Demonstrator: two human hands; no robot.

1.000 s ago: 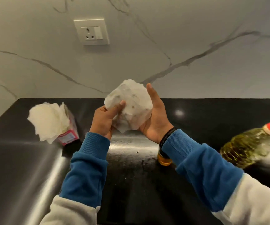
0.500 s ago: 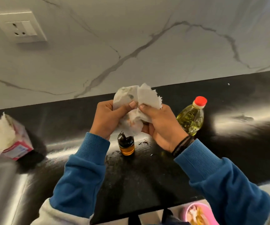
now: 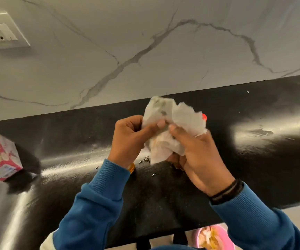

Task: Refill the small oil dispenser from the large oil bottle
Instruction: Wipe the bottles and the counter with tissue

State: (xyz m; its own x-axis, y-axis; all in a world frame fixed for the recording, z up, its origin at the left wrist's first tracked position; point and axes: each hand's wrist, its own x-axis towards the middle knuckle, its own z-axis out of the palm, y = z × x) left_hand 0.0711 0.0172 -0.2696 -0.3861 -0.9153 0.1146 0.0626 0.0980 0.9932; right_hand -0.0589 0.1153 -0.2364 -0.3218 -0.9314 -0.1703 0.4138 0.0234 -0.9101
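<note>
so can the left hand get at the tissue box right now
Probably not straight away. The left hand is busy gripping the crumpled tissue together with the right hand. The tissue box sits off to the left on the counter, with nothing between.

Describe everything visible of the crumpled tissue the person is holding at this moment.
The tissue is a white, thin paper sheet, crumpled into a loose wad with ragged, torn-looking upper edges. Greyish-green smudges mark its upper left part and a faint orange tint shows lower down. It is held in the air above the black countertop, touching nothing else. The left hand and the right hand both pinch it, thumbs pressed against its front near the middle.
</note>
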